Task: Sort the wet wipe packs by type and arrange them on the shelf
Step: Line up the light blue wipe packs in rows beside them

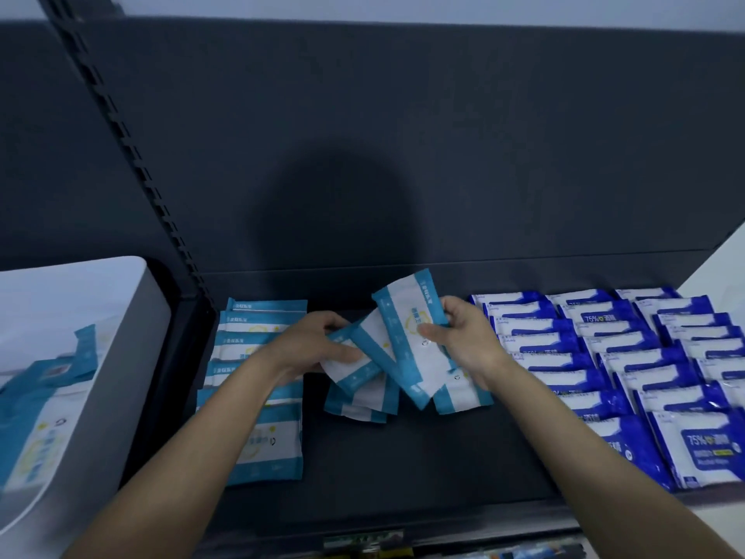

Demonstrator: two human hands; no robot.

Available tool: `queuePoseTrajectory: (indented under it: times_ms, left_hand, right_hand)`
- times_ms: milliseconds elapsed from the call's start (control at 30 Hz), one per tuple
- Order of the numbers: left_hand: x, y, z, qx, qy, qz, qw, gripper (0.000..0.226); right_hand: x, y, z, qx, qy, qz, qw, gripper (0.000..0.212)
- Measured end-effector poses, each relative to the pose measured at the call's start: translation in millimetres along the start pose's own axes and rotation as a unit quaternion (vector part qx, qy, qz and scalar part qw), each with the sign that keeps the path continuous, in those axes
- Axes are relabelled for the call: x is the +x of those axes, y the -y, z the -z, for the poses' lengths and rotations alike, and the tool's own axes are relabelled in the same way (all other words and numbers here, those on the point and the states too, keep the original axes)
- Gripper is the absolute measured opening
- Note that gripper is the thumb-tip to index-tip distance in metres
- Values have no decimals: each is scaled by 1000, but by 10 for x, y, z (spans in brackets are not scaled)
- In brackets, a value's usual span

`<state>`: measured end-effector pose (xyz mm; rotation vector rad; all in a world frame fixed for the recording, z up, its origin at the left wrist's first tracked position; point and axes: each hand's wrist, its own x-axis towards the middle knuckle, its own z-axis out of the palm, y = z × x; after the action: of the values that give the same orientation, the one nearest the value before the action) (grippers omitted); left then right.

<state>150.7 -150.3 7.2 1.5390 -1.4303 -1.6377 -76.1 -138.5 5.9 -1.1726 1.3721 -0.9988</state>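
One teal wipe pack (407, 340) hovers at frame centre above the shelf (403, 457), long axis pointing up-frame, pinched by my right hand (463, 336); my left hand (322, 340) grips several fanned packs (363, 377) beside it.

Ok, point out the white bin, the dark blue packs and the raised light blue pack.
white bin (137, 336): head view, its outer side wall.
dark blue packs (705, 447): head view, front pack's label.
raised light blue pack (407, 340): head view, its white middle.
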Motion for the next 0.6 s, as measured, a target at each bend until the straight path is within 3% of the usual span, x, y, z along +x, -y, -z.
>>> queuePoseTrajectory:
  times_ms: [200,300,400,500,600]
  left_hand:
    - [-20,71,24,-74,10,-4,997,40]
    - [-35,118,4,3,-12,-26,1000,37]
    - [-24,199,58,-10,-57,-30,998,32]
    - [-7,242,70,-51,-79,-28,995,26]
    - [4,210,2,-61,-87,-30,994,19]
  right_hand:
    - [83,124,-154,-177,123,50,975,15]
    - [152,46,-272,-170,35,81,981,11]
    - [144,64,-116,-117,-35,73,990,11]
    - [65,101,41,-122,69,64,988,10]
    - [16,72,-38,-203,136,75,967,12]
